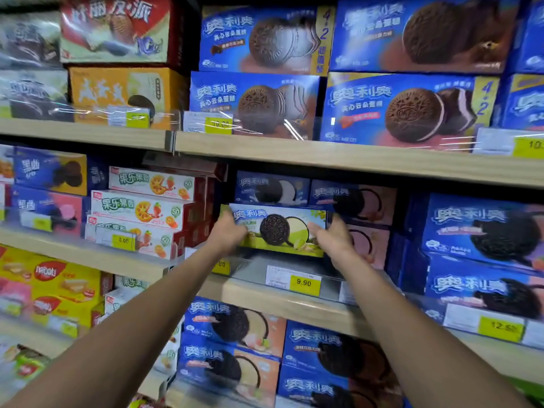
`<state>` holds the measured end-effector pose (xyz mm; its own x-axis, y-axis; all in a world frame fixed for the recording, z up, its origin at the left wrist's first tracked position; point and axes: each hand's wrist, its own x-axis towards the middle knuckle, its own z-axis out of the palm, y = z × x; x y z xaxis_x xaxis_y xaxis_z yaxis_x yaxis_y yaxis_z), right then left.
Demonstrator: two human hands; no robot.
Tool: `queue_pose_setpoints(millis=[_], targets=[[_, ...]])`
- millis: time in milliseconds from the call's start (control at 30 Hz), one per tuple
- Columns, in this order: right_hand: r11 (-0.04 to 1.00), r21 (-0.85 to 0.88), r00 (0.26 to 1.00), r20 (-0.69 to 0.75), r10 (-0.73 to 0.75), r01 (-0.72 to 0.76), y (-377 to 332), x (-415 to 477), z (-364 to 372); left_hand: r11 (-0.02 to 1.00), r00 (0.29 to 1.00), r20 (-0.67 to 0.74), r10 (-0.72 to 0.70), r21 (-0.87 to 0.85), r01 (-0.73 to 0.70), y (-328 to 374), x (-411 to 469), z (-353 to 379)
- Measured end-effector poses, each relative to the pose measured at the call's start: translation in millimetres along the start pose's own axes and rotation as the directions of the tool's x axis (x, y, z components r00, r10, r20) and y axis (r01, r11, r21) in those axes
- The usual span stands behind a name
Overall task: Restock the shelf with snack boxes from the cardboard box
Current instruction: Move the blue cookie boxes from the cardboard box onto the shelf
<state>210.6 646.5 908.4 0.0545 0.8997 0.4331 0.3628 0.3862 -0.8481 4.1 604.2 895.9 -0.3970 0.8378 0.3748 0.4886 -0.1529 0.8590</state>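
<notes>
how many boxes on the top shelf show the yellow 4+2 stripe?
2. The upper box sits top centre; the lower box sits below and right of it. Cropped boxes at the right edge may hide more.

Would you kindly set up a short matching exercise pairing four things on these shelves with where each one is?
Things: 1 green cookie box; 2 9.90 price tag; 3 orange box; 4 yellow wafer box.
Places: A top shelf, under the red box; B far left, lowest of the four; C held between left hand and right hand; D shelf edge below the held box.
Pairs: 1-C, 2-D, 3-A, 4-B.
</notes>
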Motion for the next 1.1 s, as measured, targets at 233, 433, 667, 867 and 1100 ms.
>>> queue_pose_setpoints(millis=[233, 433, 667, 867, 1100], targets=[[0.999, 0.028, 0.999, 0.002, 0.035, -0.035, -9, 23, 21, 0.992, 0.997, -0.050, 0.061, -0.108, -0.066, 7, 25, 0], [0.997, 0.074, 0.999, -0.040, 0.023, -0.020, -12, 39, 39, 0.973, 0.999, -0.034, 0.012, -0.231, -0.020, 7, 45, -4], [0.985, 0.169, 0.993, -0.120, -0.020, 0.040, -20, 53, 55, 0.950, 0.997, -0.071, 0.043, -0.306, -0.062, 12, 73, -20], [0.992, 0.124, 0.993, -0.122, 0.000, 0.016, -17, 52, 59, 0.955, 1.000, 0.014, -0.023, -0.296, 0.027, -9, 75, -10], [0.994, -0.093, 0.996, -0.055, -0.070, 0.064, -1, 70, 70, 0.994, 0.995, 0.052, -0.082, -0.067, 0.085, -17, 81, -8]])
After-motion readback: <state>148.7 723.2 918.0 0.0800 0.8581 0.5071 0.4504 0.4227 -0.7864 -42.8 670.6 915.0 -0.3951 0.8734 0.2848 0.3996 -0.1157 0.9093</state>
